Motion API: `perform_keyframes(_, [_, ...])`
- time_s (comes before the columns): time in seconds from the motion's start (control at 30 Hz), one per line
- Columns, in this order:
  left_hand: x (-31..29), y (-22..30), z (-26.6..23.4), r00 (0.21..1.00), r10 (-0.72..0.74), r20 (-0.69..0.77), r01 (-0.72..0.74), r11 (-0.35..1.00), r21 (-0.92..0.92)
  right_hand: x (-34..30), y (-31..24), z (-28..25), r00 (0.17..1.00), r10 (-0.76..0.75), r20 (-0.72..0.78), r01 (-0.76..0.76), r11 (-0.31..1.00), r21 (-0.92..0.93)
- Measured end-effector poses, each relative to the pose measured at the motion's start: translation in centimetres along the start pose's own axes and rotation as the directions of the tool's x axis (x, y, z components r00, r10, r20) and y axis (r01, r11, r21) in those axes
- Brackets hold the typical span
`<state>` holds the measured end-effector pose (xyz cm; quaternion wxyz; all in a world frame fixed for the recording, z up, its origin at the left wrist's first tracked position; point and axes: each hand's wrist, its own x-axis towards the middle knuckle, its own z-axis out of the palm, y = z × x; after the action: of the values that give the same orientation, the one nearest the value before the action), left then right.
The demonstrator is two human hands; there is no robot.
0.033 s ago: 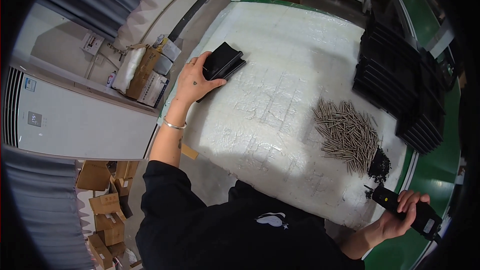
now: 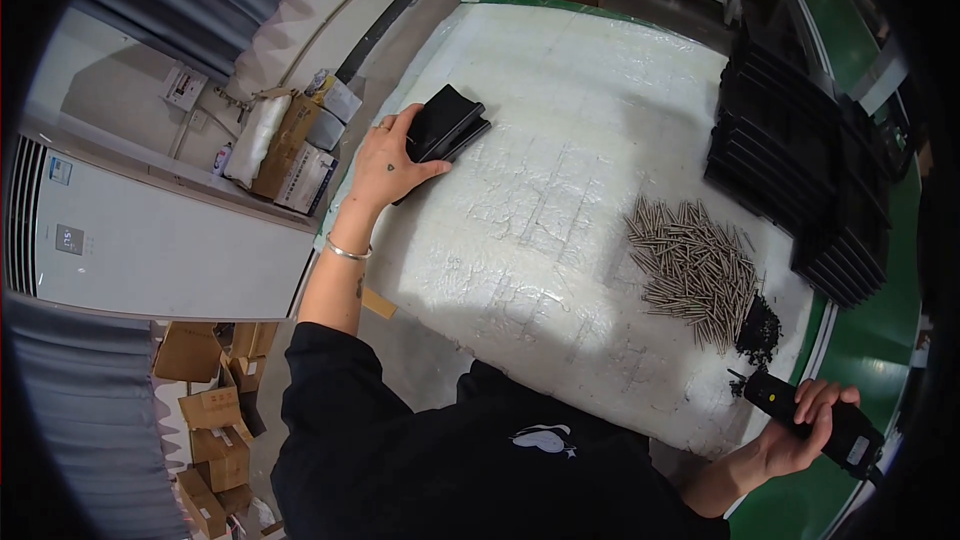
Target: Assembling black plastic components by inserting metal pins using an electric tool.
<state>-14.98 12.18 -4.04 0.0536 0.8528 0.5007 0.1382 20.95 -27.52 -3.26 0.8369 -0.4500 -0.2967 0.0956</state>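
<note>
My left hand (image 2: 390,162) grips a black moulded plastic piece (image 2: 443,122) at the far left of the padded white table cover (image 2: 540,190). Its thumb lies along the near side and the fingers reach round the left end. At the lower right, my right hand (image 2: 795,445) is wrapped round a black electric screwdriver (image 2: 775,397). The thin bit points left, close to a small heap of tiny black screws (image 2: 760,332). Just beyond that heap lies a large pile of slim metal pins or long screws (image 2: 695,275); their exact kind is too small to tell.
Stacks of black plastic parts (image 2: 775,140) line the right side of the table, beside a green surface (image 2: 885,350). A white cabinet-like unit (image 2: 170,230) stands at the left. Cardboard boxes (image 2: 215,405) are piled on the floor at the lower left.
</note>
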Motion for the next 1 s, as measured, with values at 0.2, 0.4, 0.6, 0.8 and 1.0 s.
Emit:
perform_keyframes(0.2, [-0.9,2.8,-0.7,0.976,0.191,-0.102,-0.149,0.936,0.32,0.3,0.0,3.7,0.982,-0.028,-0.185,0.012,0.996,-0.09])
perform_keyframes(0.4, [7.0,19.6,-1.1,0.634,0.773,-0.009,-0.684,0.556,-0.472,-0.2,-0.8,4.0,0.996,0.003,-0.088,-0.004,1.0,-0.005])
perform_keyframes(0.6, [14.5,31.2,3.8,0.77,0.63,0.104,-0.577,0.757,-0.307,-1.8,-3.3,3.5,0.991,-0.067,-0.119,0.061,0.997,-0.05])
perform_keyframes(0.8, [14.9,34.1,6.6,0.714,0.666,0.216,-0.624,0.745,-0.235,-3.2,-4.6,1.0,0.973,-0.097,-0.208,0.076,0.992,-0.104])
perform_keyframes(1.0, [16.0,32.9,5.7,0.659,0.752,0.03,-0.712,0.636,-0.298,-2.6,-3.9,1.2,0.98,-0.078,-0.182,0.071,0.996,-0.045])
